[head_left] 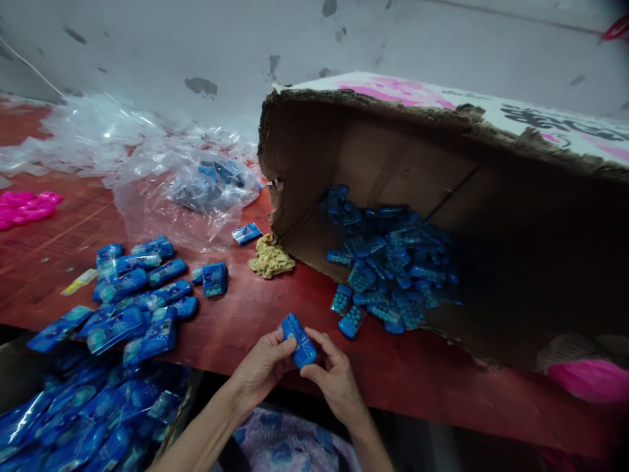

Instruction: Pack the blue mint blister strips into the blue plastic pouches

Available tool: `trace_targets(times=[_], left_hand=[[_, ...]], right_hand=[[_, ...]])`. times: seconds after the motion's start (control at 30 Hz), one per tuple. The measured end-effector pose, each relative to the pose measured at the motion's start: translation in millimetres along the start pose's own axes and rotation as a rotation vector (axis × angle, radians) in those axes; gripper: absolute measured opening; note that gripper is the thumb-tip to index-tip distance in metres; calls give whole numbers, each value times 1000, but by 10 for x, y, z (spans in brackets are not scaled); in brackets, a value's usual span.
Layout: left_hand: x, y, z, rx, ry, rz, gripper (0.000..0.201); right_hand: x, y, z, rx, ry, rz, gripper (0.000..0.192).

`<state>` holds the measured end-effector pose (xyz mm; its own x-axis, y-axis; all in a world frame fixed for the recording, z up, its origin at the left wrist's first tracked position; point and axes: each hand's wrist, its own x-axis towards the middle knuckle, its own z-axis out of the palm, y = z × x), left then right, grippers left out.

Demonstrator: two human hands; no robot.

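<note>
A worn red surface [275, 314] runs across the frame under a stained grey wall, with a torn cardboard box [442, 196] tipped on its side at the right, spilling small blue cases [388, 269] from its mouth. At the lower centre I hold one blue case [299, 339] between both hands: my left hand [260, 370] pinches its upper end with thumb and fingertips, and my right hand [334, 377] closes on the lower end from the other side. To handle it well, I judge I should keep a light, even grip on the edges, so it does not slip or twist. Wrapped blue packets [132, 295] lie heaped at the left, clear plastic bags [162, 170] behind them, and a crumpled tan cloth [270, 257] near the box.
</note>
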<state>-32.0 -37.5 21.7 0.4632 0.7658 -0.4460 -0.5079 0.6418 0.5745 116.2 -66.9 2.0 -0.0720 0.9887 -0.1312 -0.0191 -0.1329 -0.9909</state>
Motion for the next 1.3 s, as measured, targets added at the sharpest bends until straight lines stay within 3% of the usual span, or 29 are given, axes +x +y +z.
trace_targets(times=[0.13, 0.27, 0.5, 0.57, 0.73, 0.83, 1.03, 1.13, 1.3], left_hand=[[-18, -68, 88, -37, 69, 3, 14], [-48, -62, 187, -95, 182, 22, 14], [-56, -20, 239, 5, 257, 69, 18], [-28, -16, 215, 46, 280, 125, 21], [65, 27, 86, 251, 461, 357, 29], [95, 48, 11, 434, 477, 406, 20], [82, 38, -54, 602, 499, 563, 25], [85, 46, -37, 498, 509, 510, 21], [79, 32, 57, 80, 382, 154, 36]], right_hand=[[8, -48, -27, -75, -48, -34, 49], [6, -80, -40, -224, 14, -97, 46], [29, -140, 6, -27, 25, -34, 31], [23, -182, 14, -14, 32, -35, 27], [-19, -250, 19, -21, 12, 14, 21], [-47, -220, 65, 41, 18, 34, 21], [-51, -86, 178, 121, 43, 96, 37], [-28, -64, 186, 185, 60, 123, 38], [-51, -62, 171, -5, 140, -2, 35]])
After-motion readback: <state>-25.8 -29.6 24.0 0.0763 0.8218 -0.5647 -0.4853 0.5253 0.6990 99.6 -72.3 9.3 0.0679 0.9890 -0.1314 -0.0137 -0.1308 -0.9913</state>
